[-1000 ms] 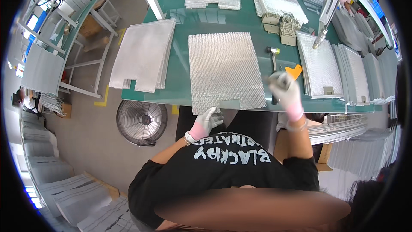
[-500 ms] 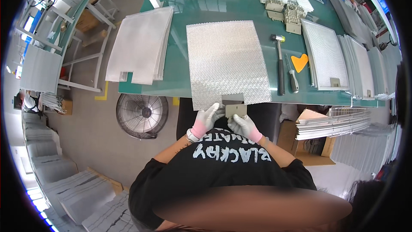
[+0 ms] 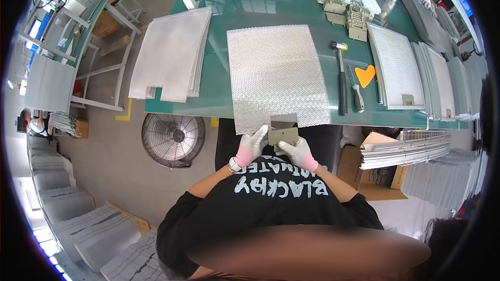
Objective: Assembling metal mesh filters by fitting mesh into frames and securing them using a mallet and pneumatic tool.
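A silvery, finely patterned mesh sheet, rectangular with a notch, lies on a glossy green table, overhanging its near edge. By the notch, the gloved right hand grips a small, flat beige plate. The gloved left hand touches the sheet's near left corner; whether it is closed cannot be told. Compared with half a second earlier, the plate tilts, nearer the left hand.

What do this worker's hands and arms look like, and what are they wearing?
The left hand and right hand wear whitish gloves with pink cuffs. A white band, perhaps a watch, sits just behind the left cuff. Short black sleeves leave both forearms mostly bare. No cables show on either arm.
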`<control>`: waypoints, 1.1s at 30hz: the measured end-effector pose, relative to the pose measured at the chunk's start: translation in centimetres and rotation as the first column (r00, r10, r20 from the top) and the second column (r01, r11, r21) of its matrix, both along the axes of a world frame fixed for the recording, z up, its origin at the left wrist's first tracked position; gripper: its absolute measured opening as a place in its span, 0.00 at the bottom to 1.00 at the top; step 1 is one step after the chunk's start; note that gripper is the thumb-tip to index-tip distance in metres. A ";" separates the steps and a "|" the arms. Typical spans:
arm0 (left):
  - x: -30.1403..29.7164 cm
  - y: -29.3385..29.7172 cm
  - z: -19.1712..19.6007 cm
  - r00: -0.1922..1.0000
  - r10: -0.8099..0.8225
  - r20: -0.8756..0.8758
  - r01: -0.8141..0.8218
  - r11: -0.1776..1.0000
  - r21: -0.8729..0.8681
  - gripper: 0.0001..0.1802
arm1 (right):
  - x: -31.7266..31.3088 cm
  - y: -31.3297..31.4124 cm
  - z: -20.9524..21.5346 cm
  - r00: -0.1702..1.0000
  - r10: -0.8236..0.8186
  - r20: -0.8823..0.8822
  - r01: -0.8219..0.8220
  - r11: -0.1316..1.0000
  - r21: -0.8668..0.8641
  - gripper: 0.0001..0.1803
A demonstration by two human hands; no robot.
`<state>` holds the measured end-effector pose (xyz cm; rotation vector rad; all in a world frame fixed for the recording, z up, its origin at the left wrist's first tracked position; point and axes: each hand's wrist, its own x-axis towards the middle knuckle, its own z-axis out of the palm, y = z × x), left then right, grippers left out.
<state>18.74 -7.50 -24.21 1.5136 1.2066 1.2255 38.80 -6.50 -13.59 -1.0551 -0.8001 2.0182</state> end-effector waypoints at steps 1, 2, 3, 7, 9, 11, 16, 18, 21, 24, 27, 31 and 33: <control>0.0 0.1 1.4 0.997 0.002 -0.081 -0.001 1.000 0.017 0.22 | -0.1 -0.1 -0.1 0.998 0.023 0.063 -0.025 0.999 0.025 0.13; 0.2 0.2 2.7 0.997 0.000 -0.080 0.002 1.000 0.018 0.22 | -0.2 -0.1 -0.1 0.998 0.020 0.065 -0.022 0.999 0.026 0.13; 0.6 0.4 5.1 0.926 0.111 0.360 0.026 0.934 -0.356 0.18 | -0.3 -0.2 -0.1 1.000 -0.003 0.029 0.002 1.000 0.011 0.13; 1.7 0.7 9.5 0.471 0.412 0.780 0.317 0.746 -0.586 0.17 | 0.0 -0.1 -0.5 0.994 -0.057 -0.095 0.054 0.998 -0.038 0.13; 1.6 0.8 10.6 0.462 0.404 0.789 0.327 0.750 -0.575 0.17 | 0.1 -0.2 -0.6 0.990 -0.071 -0.124 0.064 0.996 -0.056 0.13; 1.5 0.8 10.5 0.453 0.396 0.799 0.337 0.754 -0.564 0.17 | 0.0 -0.2 -0.7 0.985 -0.085 -0.152 0.074 0.995 -0.073 0.12; 1.6 0.3 9.2 0.594 0.410 0.692 0.238 0.733 -0.638 0.17 | -0.6 -0.2 0.6 0.994 -0.099 0.043 0.095 0.993 0.076 0.12; 2.0 0.0 9.9 0.627 0.412 0.662 0.206 0.732 -0.650 0.17 | -0.9 -0.1 1.4 0.991 -0.119 0.053 0.116 0.992 0.055 0.13; 1.9 0.1 9.6 0.794 0.300 0.529 0.142 0.754 -0.641 0.18 | -0.7 0.5 1.9 0.993 -0.070 0.096 0.065 0.997 0.051 0.13; 2.2 0.6 9.6 0.955 0.083 0.286 0.116 0.782 -0.613 0.22 | -0.9 0.6 1.0 0.975 -0.079 0.206 0.044 0.985 0.169 0.12; 2.3 0.9 10.4 0.942 0.089 0.325 0.185 0.668 -0.720 0.25 | -0.7 0.7 1.2 0.923 -0.317 0.216 0.273 0.939 0.211 0.13; 1.5 0.9 10.7 0.933 0.038 0.359 0.239 0.680 -0.693 0.25 | 0.6 1.5 1.8 0.891 -0.378 0.252 0.365 0.926 0.099 0.15; 1.6 0.9 11.5 0.873 0.130 0.470 0.286 0.645 -0.709 0.22 | 0.7 1.6 1.9 0.905 -0.312 0.289 0.294 0.950 0.105 0.16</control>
